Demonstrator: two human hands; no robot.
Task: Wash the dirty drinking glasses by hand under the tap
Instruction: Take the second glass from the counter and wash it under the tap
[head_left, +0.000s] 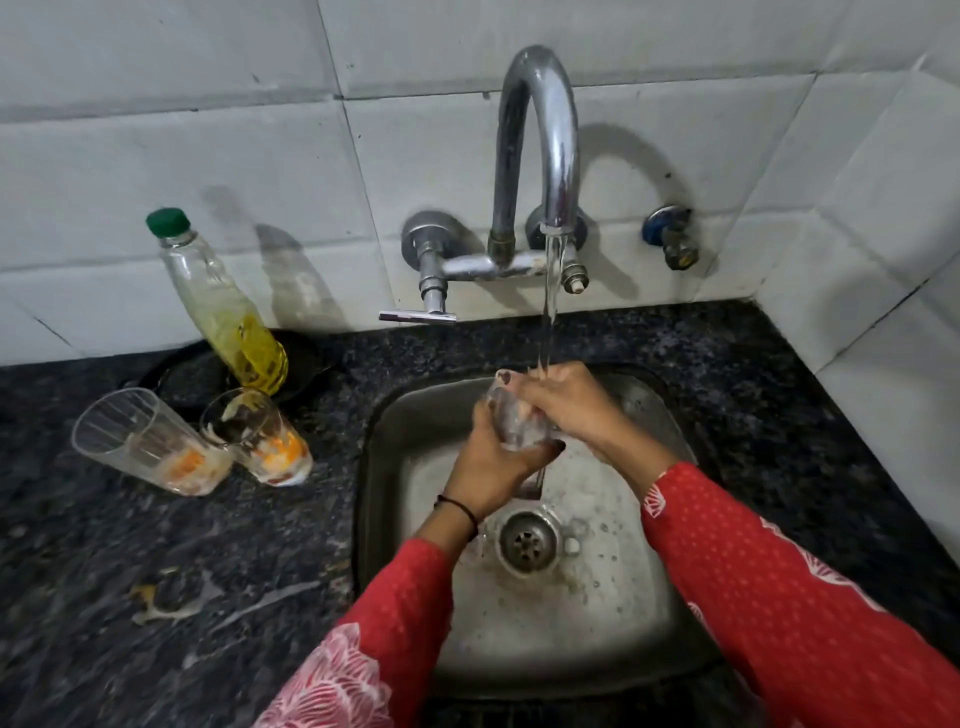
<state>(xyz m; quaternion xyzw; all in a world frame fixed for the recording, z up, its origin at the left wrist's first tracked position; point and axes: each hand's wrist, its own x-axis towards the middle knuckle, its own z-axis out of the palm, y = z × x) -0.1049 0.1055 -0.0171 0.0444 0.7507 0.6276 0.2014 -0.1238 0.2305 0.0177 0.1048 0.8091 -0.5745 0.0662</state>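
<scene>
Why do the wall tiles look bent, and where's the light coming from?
Head view: the wide-angle lens bows the tile lines and leans the bottle outward; tap and bottle shadows fall rightward, suggesting light from the left; the glass under the stream looks blurred.

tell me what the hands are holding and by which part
A clear drinking glass: the left hand grips its lower body, the right hand clasps its upper end.

Red white-dotted sleeves (769, 571), green bottle cap (167, 222), speckled black counter (156, 545), orange-stained glasses (260, 436).
</scene>
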